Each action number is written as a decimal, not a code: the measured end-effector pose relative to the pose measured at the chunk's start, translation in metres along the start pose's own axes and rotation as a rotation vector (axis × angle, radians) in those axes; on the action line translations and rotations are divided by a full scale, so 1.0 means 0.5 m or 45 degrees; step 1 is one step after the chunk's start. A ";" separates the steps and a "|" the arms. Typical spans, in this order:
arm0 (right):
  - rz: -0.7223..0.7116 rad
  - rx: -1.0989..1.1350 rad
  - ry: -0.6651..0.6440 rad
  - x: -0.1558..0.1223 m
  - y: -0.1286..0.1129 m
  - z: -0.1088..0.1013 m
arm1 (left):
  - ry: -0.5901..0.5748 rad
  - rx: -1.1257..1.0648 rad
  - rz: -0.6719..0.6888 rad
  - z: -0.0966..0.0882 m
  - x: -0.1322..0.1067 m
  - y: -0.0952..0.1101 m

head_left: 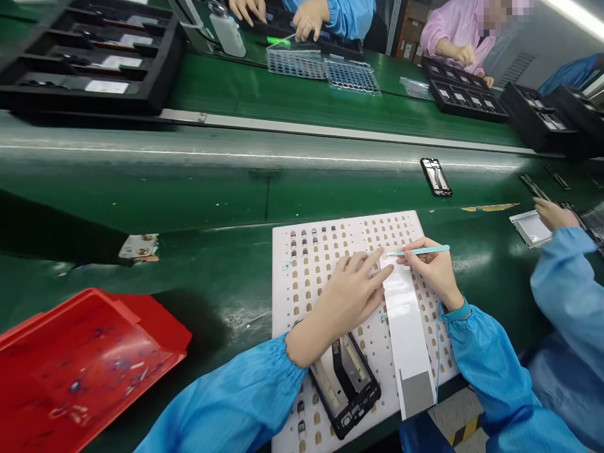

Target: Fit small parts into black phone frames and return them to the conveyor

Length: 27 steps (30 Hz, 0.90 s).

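Observation:
Pale blue tweezers (436, 249) are pinched in my right hand (433, 272), their tips over the upper end of a long white strip of sheet (408, 321). My left hand (352, 290) reaches across with fingers spread, its fingertips at the strip's upper left edge; it grips nothing. Under the strip lies a white board (283, 286) with rows of small slots. Small dark parts (304, 241) fill some slots at the board's upper left. Below my left wrist, a black phone frame (346, 384) rests tilted on the board, partly hidden by my forearm.
A red bin (94, 365) with scraps stands at left. Another phone frame (436, 177) lies on the green belt beyond the board. At right, a co-worker's hand (557, 215) is near a white tray (531, 228). Across the line are black trays (163, 82) and other people's hands.

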State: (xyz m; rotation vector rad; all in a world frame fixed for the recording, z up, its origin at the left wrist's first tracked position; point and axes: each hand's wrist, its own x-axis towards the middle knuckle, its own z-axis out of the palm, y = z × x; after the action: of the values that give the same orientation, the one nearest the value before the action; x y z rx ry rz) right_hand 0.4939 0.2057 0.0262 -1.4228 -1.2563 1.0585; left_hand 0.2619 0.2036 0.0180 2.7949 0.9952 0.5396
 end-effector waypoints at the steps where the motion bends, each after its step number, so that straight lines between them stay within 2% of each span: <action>1: 0.001 -0.006 0.002 -0.001 0.000 0.000 | 0.004 -0.009 -0.004 0.003 0.001 -0.003; 5: -0.002 -0.021 0.011 -0.002 0.001 0.003 | 0.034 -0.043 -0.003 0.002 -0.007 -0.006; 16: -0.018 -0.036 -0.044 -0.002 0.001 -0.001 | 0.004 -0.038 -0.009 0.000 -0.007 -0.008; 27: -0.028 -0.017 -0.004 0.002 -0.010 -0.003 | -0.007 -0.096 -0.012 -0.001 -0.003 -0.008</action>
State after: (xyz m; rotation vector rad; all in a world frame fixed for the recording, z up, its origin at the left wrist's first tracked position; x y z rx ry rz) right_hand 0.4947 0.2065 0.0315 -1.4145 -1.2805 1.0395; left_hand 0.2585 0.2058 0.0172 2.7228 0.9657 0.5557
